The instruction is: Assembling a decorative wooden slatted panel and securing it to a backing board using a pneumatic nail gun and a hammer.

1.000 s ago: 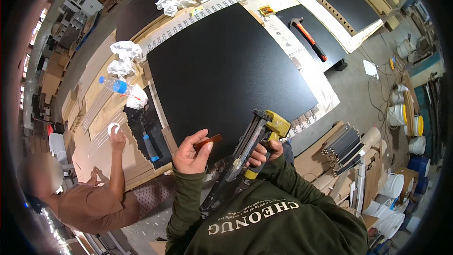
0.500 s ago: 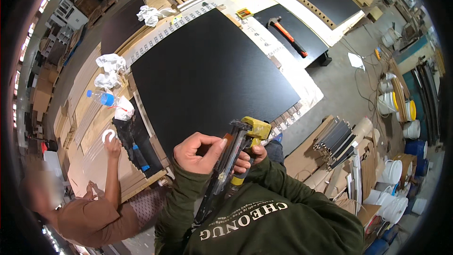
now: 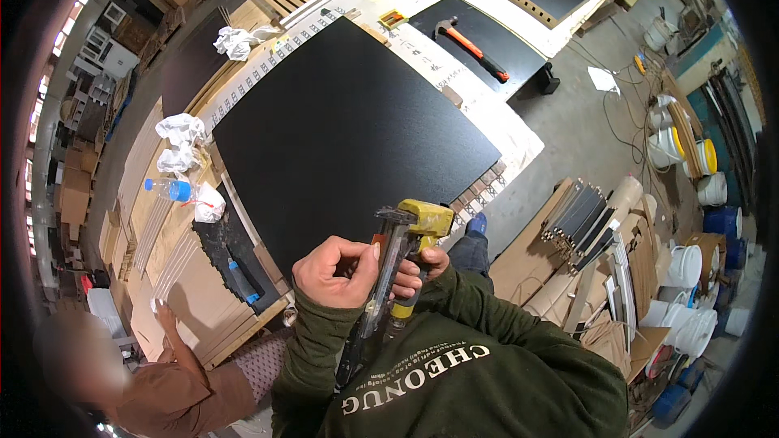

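I see my right hand (image 3: 422, 272) wrapped round the grip of the yellow nailer (image 3: 402, 255), held close to my chest off the near corner of the black panel (image 3: 349, 130). My left hand (image 3: 337, 272) pinches the nailer's long magazine, fingers curled.

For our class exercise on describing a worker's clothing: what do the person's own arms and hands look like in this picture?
Both arms are covered to the wrist by long dark olive-green sleeves of a sweatshirt with ribbed cuffs; the cloth creases at the elbows. The left sleeve and right sleeve match. White block lettering runs across the chest. The left hand and right hand are bare: no gloves. No rings or watch can be made out.
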`<action>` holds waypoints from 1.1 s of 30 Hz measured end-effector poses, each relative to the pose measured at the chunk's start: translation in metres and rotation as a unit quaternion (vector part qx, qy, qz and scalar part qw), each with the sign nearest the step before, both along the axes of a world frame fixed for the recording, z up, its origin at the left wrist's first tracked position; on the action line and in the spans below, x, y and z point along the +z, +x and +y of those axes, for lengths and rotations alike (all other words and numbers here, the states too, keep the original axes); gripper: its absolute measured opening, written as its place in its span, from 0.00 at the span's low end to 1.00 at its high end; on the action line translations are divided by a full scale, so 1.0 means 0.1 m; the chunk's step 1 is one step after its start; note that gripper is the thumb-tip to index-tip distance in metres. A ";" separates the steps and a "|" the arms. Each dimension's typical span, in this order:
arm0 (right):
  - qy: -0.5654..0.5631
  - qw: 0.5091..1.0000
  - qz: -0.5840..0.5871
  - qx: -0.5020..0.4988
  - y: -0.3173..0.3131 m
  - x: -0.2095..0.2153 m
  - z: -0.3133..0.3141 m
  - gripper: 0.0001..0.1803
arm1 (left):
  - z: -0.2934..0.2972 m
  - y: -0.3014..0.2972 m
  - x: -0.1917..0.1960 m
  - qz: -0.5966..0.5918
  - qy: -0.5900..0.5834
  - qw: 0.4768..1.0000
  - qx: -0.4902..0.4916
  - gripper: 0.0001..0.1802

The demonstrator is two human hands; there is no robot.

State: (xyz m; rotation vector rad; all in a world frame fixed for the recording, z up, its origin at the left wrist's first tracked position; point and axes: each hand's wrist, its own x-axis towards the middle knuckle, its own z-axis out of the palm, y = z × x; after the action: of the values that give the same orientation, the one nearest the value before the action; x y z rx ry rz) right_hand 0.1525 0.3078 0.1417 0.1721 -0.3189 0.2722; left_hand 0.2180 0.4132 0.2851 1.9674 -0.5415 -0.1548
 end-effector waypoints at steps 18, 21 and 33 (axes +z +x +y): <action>0.011 0.999 0.017 -0.028 -0.09 0.01 0.02 0.15 | 0.21 -0.12 -0.07 -0.050 -0.006 0.997 -0.059 0.20; -0.009 0.999 0.005 -0.033 -0.08 -0.02 0.01 0.15 | 0.27 -0.12 -0.12 -0.188 0.070 0.973 -0.118 0.20; -0.043 0.998 0.028 -0.037 -0.11 0.01 0.04 0.16 | 0.40 -0.23 -0.12 -0.212 0.129 0.960 -0.131 0.22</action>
State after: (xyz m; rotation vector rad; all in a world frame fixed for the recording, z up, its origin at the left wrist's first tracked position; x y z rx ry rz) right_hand 0.1415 0.3115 0.1426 0.0834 -0.2569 0.2069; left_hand 0.1947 0.4530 0.2730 2.1858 -1.1109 0.0374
